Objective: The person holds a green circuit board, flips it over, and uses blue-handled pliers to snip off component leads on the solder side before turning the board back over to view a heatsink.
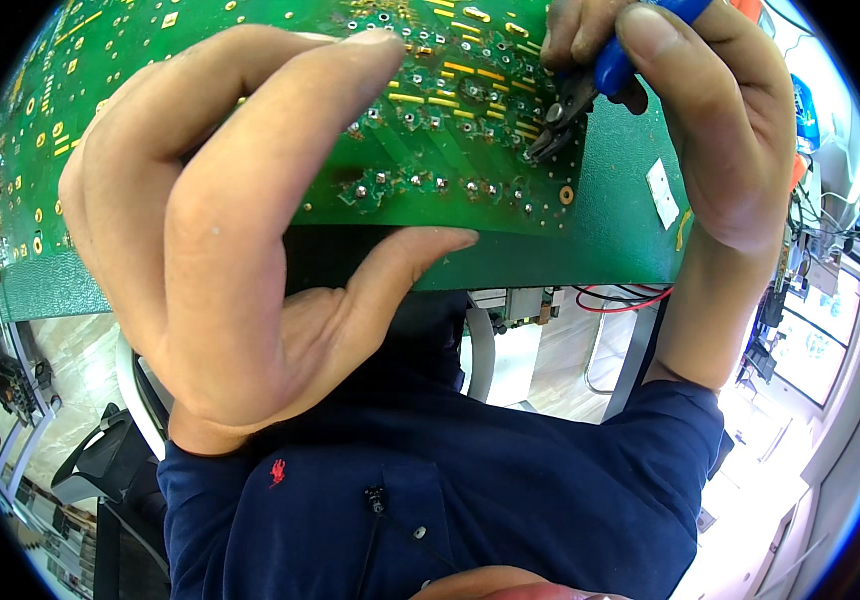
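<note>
A large green circuit board (450,205) lies in front of me with its solder side up. Rows of shiny solder joints and yellow-gold strips cover it. My right hand (685,90) is closed around the blue handles of a pair of wire cutters (575,105). The dark jaws point down-left onto solder joints near the board's right edge. Over the board's left part my left hand (220,210) curves, fingers bent and the thumb stretched well apart. Its fingertips are over the joints and the thumb tip is by the near edge; whether they press on the board I cannot tell.
The board rests on a green textured mat (630,180). On the mat to the right is a small white strip (662,193). Red and black cables (625,297) hang below the near edge. A black chair (105,455) stands at the lower left.
</note>
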Action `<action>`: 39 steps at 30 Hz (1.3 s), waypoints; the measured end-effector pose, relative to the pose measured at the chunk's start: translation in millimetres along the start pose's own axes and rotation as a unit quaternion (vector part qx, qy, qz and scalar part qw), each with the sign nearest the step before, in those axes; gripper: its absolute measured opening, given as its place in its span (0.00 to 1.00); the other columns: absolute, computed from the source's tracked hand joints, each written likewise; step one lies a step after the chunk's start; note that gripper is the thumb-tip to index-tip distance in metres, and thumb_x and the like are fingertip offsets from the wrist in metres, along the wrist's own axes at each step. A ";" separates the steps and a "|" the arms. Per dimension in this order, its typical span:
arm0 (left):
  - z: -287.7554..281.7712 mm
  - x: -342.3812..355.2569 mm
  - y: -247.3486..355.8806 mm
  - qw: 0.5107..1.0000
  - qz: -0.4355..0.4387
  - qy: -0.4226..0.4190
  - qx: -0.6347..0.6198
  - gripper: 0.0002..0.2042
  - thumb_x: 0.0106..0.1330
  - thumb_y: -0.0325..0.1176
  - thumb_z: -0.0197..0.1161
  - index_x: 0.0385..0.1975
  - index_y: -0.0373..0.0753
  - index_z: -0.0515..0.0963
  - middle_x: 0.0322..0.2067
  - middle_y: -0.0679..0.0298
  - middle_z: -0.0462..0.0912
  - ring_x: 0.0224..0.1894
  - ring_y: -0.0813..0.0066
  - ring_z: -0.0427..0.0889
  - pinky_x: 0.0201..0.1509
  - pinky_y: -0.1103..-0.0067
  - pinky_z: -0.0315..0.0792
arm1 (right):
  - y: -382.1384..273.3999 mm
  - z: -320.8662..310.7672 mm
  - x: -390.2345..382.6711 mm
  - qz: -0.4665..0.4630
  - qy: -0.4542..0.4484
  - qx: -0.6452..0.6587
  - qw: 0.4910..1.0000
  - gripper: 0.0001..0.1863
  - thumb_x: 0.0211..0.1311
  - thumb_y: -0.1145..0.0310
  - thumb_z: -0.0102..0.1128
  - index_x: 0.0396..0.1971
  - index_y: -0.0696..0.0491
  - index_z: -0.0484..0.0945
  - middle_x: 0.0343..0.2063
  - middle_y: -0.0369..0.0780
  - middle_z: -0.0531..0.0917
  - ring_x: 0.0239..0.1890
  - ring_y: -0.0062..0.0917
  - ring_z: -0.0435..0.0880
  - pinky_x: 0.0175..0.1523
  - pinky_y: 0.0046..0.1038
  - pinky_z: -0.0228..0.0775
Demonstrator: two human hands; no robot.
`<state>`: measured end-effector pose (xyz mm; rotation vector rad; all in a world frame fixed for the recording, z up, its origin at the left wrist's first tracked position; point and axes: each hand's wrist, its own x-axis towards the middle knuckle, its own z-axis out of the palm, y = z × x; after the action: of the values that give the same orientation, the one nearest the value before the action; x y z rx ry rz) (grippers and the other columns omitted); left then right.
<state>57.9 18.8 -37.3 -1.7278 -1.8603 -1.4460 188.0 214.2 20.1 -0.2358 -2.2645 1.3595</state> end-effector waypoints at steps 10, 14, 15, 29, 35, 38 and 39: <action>-1.2 1.7 7.0 0.999 -0.025 -0.010 0.034 0.39 0.41 0.38 0.83 0.55 0.29 0.73 0.52 0.54 0.73 0.53 0.64 0.76 0.54 0.75 0.74 | -20.5 16.3 -1.2 0.095 0.058 -0.097 0.989 0.18 0.67 0.63 0.56 0.24 0.63 0.80 0.17 0.36 0.78 0.20 0.14 0.71 0.27 0.19 0.60; -0.4 4.0 7.9 0.999 -0.022 -0.009 0.036 0.39 0.41 0.39 0.84 0.55 0.29 0.73 0.52 0.54 0.73 0.52 0.64 0.76 0.54 0.75 0.74 | -29.2 13.7 -0.8 0.090 0.043 -0.133 0.986 0.19 0.68 0.63 0.55 0.22 0.62 0.79 0.15 0.34 0.75 0.18 0.13 0.68 0.24 0.20 0.56; -0.1 5.0 7.9 0.999 -0.019 -0.009 0.033 0.39 0.41 0.39 0.84 0.54 0.29 0.73 0.52 0.54 0.73 0.52 0.64 0.76 0.54 0.75 0.74 | -37.4 10.7 2.9 0.121 0.033 -0.131 0.983 0.19 0.69 0.64 0.55 0.21 0.62 0.78 0.14 0.33 0.75 0.18 0.13 0.67 0.24 0.20 0.55; -6.0 4.7 9.8 0.997 -0.019 -0.033 0.072 0.39 0.41 0.39 0.83 0.55 0.31 0.73 0.52 0.55 0.73 0.54 0.63 0.75 0.55 0.75 0.74 | -42.6 10.2 -2.4 0.209 0.074 -0.132 0.966 0.18 0.66 0.62 0.60 0.20 0.61 0.79 0.11 0.32 0.74 0.12 0.11 0.66 0.17 0.18 0.51; -0.6 1.8 6.4 1.000 -0.017 -0.005 0.024 0.40 0.41 0.39 0.84 0.56 0.31 0.73 0.53 0.55 0.73 0.54 0.64 0.75 0.56 0.75 0.74 | -52.5 -7.7 -0.1 0.230 0.024 -0.121 0.965 0.21 0.62 0.56 0.64 0.24 0.62 0.82 0.12 0.36 0.77 0.10 0.15 0.72 0.16 0.15 0.59; 0.1 1.3 5.8 1.000 -0.018 -0.001 0.016 0.40 0.41 0.38 0.84 0.56 0.31 0.72 0.53 0.54 0.73 0.55 0.64 0.75 0.56 0.75 0.74 | -52.9 -12.3 -0.1 0.226 0.009 -0.138 0.964 0.26 0.64 0.50 0.59 0.25 0.63 0.81 0.16 0.42 0.81 0.10 0.19 0.75 0.15 0.16 0.64; 0.1 0.9 5.3 1.000 -0.017 -0.001 0.016 0.41 0.41 0.38 0.84 0.57 0.31 0.72 0.54 0.54 0.72 0.55 0.64 0.75 0.56 0.75 0.74 | -59.1 -9.0 4.4 0.246 0.016 -0.158 0.956 0.27 0.65 0.49 0.57 0.25 0.63 0.81 0.18 0.44 0.83 0.09 0.21 0.76 0.15 0.16 0.65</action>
<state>62.1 18.5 -34.1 -1.6901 -1.9130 -1.4188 194.4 193.9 76.2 -0.9766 -2.4860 1.1856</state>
